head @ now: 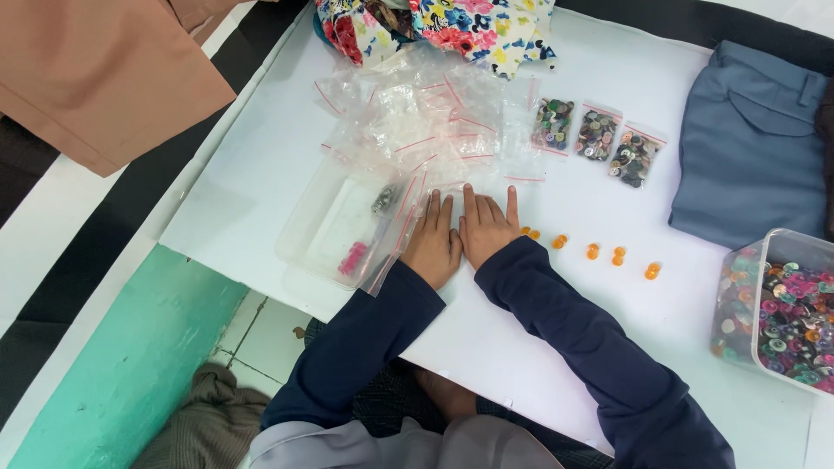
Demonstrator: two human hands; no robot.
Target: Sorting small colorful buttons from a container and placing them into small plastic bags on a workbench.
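The clear plastic tub of mixed coloured buttons (pixel 777 313) runs off the right edge, so its far side is unseen. The folded grey-blue trousers (pixel 747 139) and the flowered fabric (pixel 434 26) are cut by the right and top edges. The small pink object (pixel 352 258) inside the clear flat box (pixel 321 234) is too blurred to identify. Both palms lie face down, hiding whatever is beneath the left hand (pixel 432 243) and right hand (pixel 486 230).

A heap of small clear plastic zip bags (pixel 426 122) with red seal strips lies loosely piled near the far edge of the white worktop (pixel 539 304). Six small orange buttons (pixel 592 251) sit in a loose row toward the worktop's right edge.
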